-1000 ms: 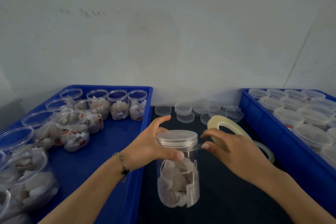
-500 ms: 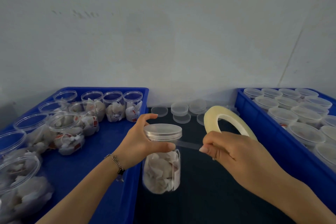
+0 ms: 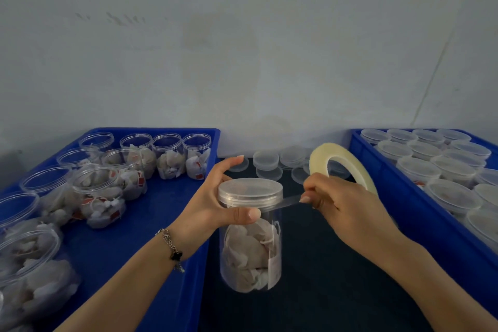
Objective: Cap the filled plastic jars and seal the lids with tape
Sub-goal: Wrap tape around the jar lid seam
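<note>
A clear plastic jar (image 3: 250, 250) full of white tea bags is held up in the middle, with a clear lid (image 3: 250, 191) on it. My left hand (image 3: 215, 205) grips the jar just below the lid, thumb across the front. My right hand (image 3: 342, 207) holds a yellowish tape roll (image 3: 320, 159) and pinches a strip of clear tape (image 3: 289, 201) stretched from the lid's rim to its fingers.
A blue crate (image 3: 151, 224) on the left holds several filled jars without lids (image 3: 167, 156). A blue crate (image 3: 420, 224) on the right holds several capped jars (image 3: 417, 172). Loose clear lids (image 3: 269, 162) lie on the dark table (image 3: 323, 291) at the back.
The jar has come back toward the middle and nearer to me. The tape strip between the lid and my right hand is shorter. Both hands keep their hold.
</note>
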A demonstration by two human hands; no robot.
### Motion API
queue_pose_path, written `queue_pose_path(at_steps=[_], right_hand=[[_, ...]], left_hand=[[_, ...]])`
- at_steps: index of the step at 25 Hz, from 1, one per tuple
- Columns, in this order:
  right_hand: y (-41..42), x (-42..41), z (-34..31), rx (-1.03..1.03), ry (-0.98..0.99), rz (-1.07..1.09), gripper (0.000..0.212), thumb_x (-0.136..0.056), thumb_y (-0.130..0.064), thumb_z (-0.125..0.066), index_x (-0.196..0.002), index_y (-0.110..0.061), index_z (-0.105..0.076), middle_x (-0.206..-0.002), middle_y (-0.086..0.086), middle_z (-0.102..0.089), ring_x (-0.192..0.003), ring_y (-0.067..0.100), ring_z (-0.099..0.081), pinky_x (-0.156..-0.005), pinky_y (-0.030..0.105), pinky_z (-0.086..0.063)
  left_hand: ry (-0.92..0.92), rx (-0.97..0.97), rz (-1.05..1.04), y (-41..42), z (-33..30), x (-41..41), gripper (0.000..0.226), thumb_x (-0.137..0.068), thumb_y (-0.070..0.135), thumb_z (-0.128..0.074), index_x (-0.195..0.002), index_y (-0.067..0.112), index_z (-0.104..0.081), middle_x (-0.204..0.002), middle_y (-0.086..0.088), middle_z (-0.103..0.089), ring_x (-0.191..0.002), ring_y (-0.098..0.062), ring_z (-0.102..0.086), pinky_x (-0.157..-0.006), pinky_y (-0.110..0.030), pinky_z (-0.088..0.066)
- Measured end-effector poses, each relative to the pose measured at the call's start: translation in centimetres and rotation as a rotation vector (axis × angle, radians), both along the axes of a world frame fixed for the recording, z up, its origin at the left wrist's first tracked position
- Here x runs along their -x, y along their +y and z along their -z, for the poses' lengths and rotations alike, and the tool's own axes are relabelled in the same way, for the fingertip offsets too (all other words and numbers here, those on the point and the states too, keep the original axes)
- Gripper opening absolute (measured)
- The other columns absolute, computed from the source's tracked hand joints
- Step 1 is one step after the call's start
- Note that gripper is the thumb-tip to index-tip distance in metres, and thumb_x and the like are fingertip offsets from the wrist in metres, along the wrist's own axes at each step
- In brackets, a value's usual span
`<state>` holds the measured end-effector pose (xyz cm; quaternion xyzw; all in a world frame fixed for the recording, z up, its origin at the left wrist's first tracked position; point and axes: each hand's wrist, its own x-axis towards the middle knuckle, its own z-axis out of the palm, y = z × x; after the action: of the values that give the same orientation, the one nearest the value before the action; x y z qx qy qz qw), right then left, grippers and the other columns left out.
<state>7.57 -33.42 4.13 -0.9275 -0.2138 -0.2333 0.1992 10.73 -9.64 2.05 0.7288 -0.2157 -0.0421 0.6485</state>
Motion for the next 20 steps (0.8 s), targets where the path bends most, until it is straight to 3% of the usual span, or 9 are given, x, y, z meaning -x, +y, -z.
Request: queue_pose_path(at_steps=[4, 8, 9, 11, 12, 15, 16, 18, 20], right_hand=[[0.5, -1.6, 1.4, 0.033, 0.036, -0.007, 0.067, -0.077, -0.071, -0.011, -0.095, -0.023, -0.053, -0.07, -0.011, -0.054, -0.06, 0.007, -0.055, -0.055, 0.033, -0.049], [1.3, -2.4, 1.8, -0.128, 0.368, -0.199, 0.07, -0.073, -0.084, -0.018, -0.111, -0.037, -0.052, -0.103, -0.013, -0.061, -0.09, 0.005, -0.062, -0.077, 0.03, -0.053], [1.4, -2.3, 2.0, -0.181, 0.447, -0.31, 0.063, -0.077, -0.082, -0.026, -0.116, -0.038, -0.051, -0.107, -0.017, -0.061, -0.091, 0.002, -0.062, -0.077, 0.026, -0.053], [1.9, -1.6, 2.4, -0.285, 0.551, -0.454, 0.032, -0.095, -0.049, -0.045, -0.123, -0.036, -0.048, -0.098, -0.025, -0.062, -0.067, 0.0, -0.061, -0.057, 0.02, -0.053], [2.1, -1.2, 2.5, -0.352, 0.584, -0.476, 0.03, -0.096, -0.041, -0.046, -0.125, -0.035, -0.047, -0.09, -0.028, -0.062, -0.055, 0.0, -0.056, -0.048, 0.02, -0.05], [2.9, -0.7, 2.3, -0.514, 0.531, -0.43, 0.057, -0.078, -0.058, -0.045, -0.121, -0.021, -0.051, -0.068, -0.024, -0.062, -0.042, 0.003, -0.048, -0.04, 0.023, -0.045], [2.9, -0.9, 2.2, -0.553, 0.499, -0.378, 0.056, -0.078, -0.057, -0.049, -0.119, -0.019, -0.051, -0.062, -0.02, -0.062, -0.041, 0.003, -0.048, -0.038, 0.025, -0.045], [2.9, -1.2, 1.8, -0.626, 0.446, -0.242, 0.055, -0.072, -0.064, -0.06, -0.112, -0.028, -0.051, -0.062, -0.015, -0.064, -0.039, 0.003, -0.05, -0.036, 0.024, -0.043], [3.0, -1.2, 1.8, -0.617, 0.351, -0.119, 0.066, -0.053, -0.087, -0.055, -0.101, -0.043, -0.048, -0.074, -0.014, -0.066, -0.047, -0.001, -0.057, -0.04, 0.014, -0.041]], left_hand=[[0.041, 0.053, 0.07, 0.0, 0.2, 0.2, 0.106, -0.029, 0.065, -0.085, -0.124, 0.048, -0.041, -0.106, -0.001, -0.057, -0.092, -0.008, -0.065, -0.074, -0.021, -0.052], [0.125, 0.057, 0.152, -0.1, 0.5, 0.4, 0.106, -0.031, 0.063, -0.086, -0.125, 0.038, -0.044, -0.123, -0.005, -0.057, -0.108, -0.016, -0.062, -0.084, -0.028, -0.053], [0.16, 0.071, 0.179, 0.1, 0.5, 0.4, 0.107, -0.032, 0.061, -0.087, -0.127, 0.034, -0.045, -0.125, -0.005, -0.057, -0.111, -0.018, -0.061, -0.086, -0.03, -0.053], [0.232, 0.093, 0.257, 0.7, 0.4, 0.2, 0.107, -0.036, 0.061, -0.086, -0.128, 0.023, -0.047, -0.124, -0.005, -0.061, -0.113, -0.02, -0.061, -0.087, -0.033, -0.053], [0.247, 0.076, 0.271, 0.7, 0.4, 0.0, 0.101, -0.043, 0.061, -0.083, -0.128, 0.017, -0.049, -0.123, -0.005, -0.062, -0.113, -0.021, -0.061, -0.088, -0.034, -0.053], [0.246, -0.032, 0.087, -0.5, -0.1, -0.9, 0.031, -0.086, 0.037, -0.06, -0.103, 0.011, -0.061, -0.093, 0.0, -0.071, -0.094, -0.02, -0.065, -0.082, -0.024, -0.054], [0.232, -0.057, -0.028, -0.7, 0.1, -1.3, 0.017, -0.091, 0.029, -0.056, -0.093, 0.012, -0.061, -0.083, 0.001, -0.07, -0.086, -0.019, -0.064, -0.081, -0.025, -0.055], [0.152, 0.009, -0.176, -0.7, 0.5, -1.6, 0.032, -0.081, 0.041, -0.064, -0.098, 0.013, -0.058, -0.094, -0.003, -0.067, -0.093, -0.021, -0.064, -0.088, -0.035, -0.053], [-0.028, 0.061, -0.296, -0.8, 0.9, -0.5, 0.029, -0.08, 0.037, -0.061, -0.103, 0.018, -0.06, -0.102, 0.005, -0.069, -0.1, -0.015, -0.064, -0.084, -0.027, -0.054]])
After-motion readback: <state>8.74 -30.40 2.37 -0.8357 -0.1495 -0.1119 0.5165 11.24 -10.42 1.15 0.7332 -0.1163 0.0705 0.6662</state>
